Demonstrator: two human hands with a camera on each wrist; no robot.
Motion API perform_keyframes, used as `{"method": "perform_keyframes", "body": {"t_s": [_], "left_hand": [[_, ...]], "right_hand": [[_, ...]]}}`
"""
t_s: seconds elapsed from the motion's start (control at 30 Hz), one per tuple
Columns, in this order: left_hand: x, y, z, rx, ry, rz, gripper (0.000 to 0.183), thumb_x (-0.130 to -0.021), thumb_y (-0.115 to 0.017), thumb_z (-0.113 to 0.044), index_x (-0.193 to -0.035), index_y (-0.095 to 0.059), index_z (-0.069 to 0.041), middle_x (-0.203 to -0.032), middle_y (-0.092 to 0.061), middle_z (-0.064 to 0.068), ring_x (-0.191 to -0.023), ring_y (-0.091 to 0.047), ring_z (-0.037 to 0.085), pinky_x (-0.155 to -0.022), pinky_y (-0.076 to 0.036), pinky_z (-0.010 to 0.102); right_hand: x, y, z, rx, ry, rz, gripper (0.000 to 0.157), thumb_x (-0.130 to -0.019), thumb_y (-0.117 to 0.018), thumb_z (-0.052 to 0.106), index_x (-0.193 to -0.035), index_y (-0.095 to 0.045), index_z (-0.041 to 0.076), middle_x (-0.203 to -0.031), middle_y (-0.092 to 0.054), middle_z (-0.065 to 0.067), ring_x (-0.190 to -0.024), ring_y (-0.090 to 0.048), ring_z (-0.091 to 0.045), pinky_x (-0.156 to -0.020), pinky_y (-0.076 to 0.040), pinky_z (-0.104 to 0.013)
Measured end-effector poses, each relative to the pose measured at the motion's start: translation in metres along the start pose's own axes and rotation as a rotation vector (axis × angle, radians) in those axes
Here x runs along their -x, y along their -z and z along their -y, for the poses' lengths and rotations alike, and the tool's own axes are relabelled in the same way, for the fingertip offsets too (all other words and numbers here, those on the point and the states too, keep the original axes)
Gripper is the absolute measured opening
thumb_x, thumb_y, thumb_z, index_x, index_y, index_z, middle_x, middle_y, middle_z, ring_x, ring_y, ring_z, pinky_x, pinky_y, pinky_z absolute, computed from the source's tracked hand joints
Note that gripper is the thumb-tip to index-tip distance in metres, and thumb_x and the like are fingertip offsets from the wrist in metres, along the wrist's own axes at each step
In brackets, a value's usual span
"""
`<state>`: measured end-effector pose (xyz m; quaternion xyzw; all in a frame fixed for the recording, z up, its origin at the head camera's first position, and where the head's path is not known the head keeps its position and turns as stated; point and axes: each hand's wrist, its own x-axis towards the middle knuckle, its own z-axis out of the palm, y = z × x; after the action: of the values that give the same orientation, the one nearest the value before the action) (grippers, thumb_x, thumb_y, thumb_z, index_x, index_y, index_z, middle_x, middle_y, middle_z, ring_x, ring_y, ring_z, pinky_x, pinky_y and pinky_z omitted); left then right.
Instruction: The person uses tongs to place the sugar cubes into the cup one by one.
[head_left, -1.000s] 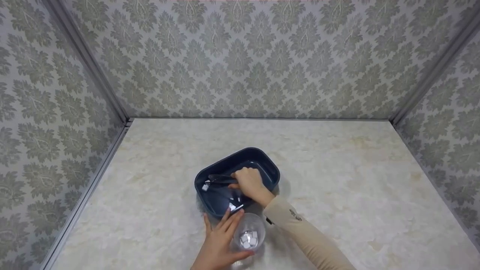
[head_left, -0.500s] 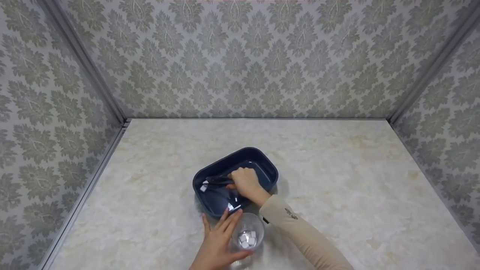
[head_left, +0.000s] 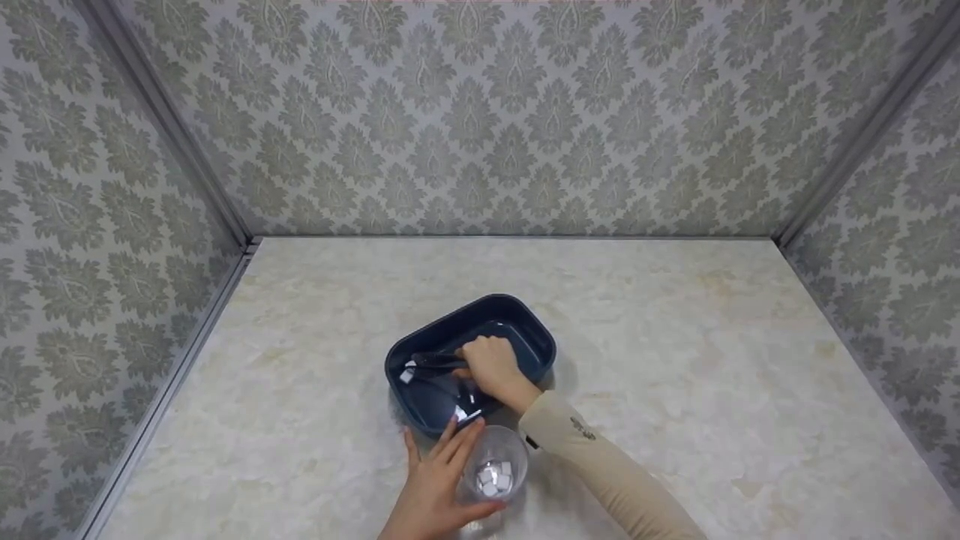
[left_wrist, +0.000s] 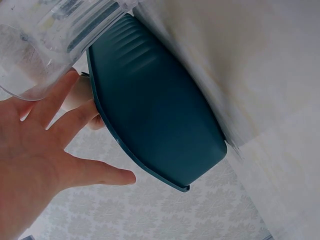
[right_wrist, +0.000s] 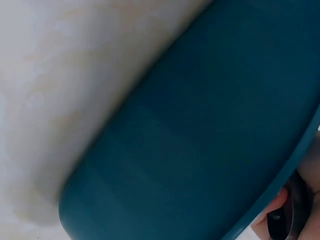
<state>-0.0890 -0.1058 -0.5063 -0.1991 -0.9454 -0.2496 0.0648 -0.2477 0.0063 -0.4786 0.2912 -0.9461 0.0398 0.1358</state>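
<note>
My right hand (head_left: 495, 367) holds dark tongs (head_left: 436, 361) inside a dark blue basin (head_left: 517, 306). Their tips reach a white cube (head_left: 406, 376) by the basin's left wall; whether they pinch it I cannot tell. My left hand (head_left: 439, 480) spans a clear plastic cup (head_left: 519, 457) with thumb and index finger, the other fingers spread towards the basin's near rim. Several white cubes (head_left: 495, 478) lie in the cup. In the left wrist view, fingers meet the cup (left_wrist: 30, 65) and the basin's rim. Basin wall fills most of the right wrist view, hiding the tong tips.
The basin and cup stand near the front middle of a pale marbled table (head_left: 675, 337). Small white spots, maybe cubes or glare, show near the basin's front corner. Patterned walls (head_left: 480, 120) enclose the back and sides.
The head view has shifted slightly. Compared with one second ago, the tong arms look a little closer together at the cube. Left hand, cup and basin stay in place.
</note>
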Motion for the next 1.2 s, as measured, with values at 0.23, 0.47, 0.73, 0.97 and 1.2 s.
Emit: {"method": "perform_keyframes", "body": {"t_s": [0.23, 0.47, 0.73, 0.97, 1.2], "left_hand": [[0.0, -0.001, 0.001, -0.002, -0.001, -0.009, 0.095, -0.064, -0.061, -0.067, -0.142, -0.022, -0.029, -0.139, -0.04, -0.005, -0.131, -0.032, 0.031, -0.088, -0.003, 0.078], [0.001, -0.001, 0.0, -0.041, -0.023, -0.04, 0.095, -0.063, -0.06, -0.069, -0.141, -0.025, -0.026, -0.138, -0.042, -0.005, -0.13, -0.034, 0.03, -0.088, -0.005, 0.078], [0.001, -0.002, -0.001, -0.064, -0.048, -0.08, 0.097, -0.062, -0.064, -0.065, -0.141, -0.027, -0.023, -0.137, -0.044, -0.004, -0.129, -0.036, 0.03, -0.087, -0.007, 0.078], [0.002, -0.002, 0.0, -0.078, -0.034, -0.073, 0.098, -0.061, -0.064, -0.067, -0.141, -0.026, -0.024, -0.136, -0.045, -0.005, -0.129, -0.036, 0.029, -0.087, -0.008, 0.078], [0.001, -0.003, 0.0, -0.073, -0.046, -0.083, 0.098, -0.061, -0.064, -0.066, -0.141, -0.027, -0.023, -0.135, -0.045, -0.004, -0.129, -0.036, 0.03, -0.087, -0.007, 0.079]], "right_hand": [[0.003, 0.004, -0.003, -0.032, -0.014, 0.012, 0.034, -0.073, -0.064, 0.047, -0.09, -0.073, 0.018, -0.085, -0.071, 0.001, -0.07, -0.066, -0.021, -0.059, -0.052, -0.034], [0.01, 0.009, -0.01, -0.039, -0.013, -0.029, 0.035, -0.074, -0.063, 0.048, -0.089, -0.073, 0.018, -0.082, -0.071, 0.001, -0.068, -0.066, -0.021, -0.056, -0.051, -0.033], [0.021, 0.02, -0.02, -0.064, -0.028, -0.043, 0.032, -0.074, -0.065, 0.044, -0.094, -0.072, 0.02, -0.083, -0.071, 0.002, -0.067, -0.065, -0.021, -0.054, -0.051, -0.033], [0.031, 0.031, -0.028, -0.121, -0.07, -0.06, 0.034, -0.073, -0.067, 0.042, -0.098, -0.071, 0.019, -0.086, -0.071, 0.0, -0.065, -0.065, -0.021, -0.054, -0.051, -0.034], [0.04, 0.041, -0.034, -0.175, -0.105, -0.062, 0.038, -0.074, -0.066, 0.042, -0.1, -0.07, 0.016, -0.093, -0.07, -0.003, -0.068, -0.066, -0.024, -0.057, -0.052, -0.036]]}}
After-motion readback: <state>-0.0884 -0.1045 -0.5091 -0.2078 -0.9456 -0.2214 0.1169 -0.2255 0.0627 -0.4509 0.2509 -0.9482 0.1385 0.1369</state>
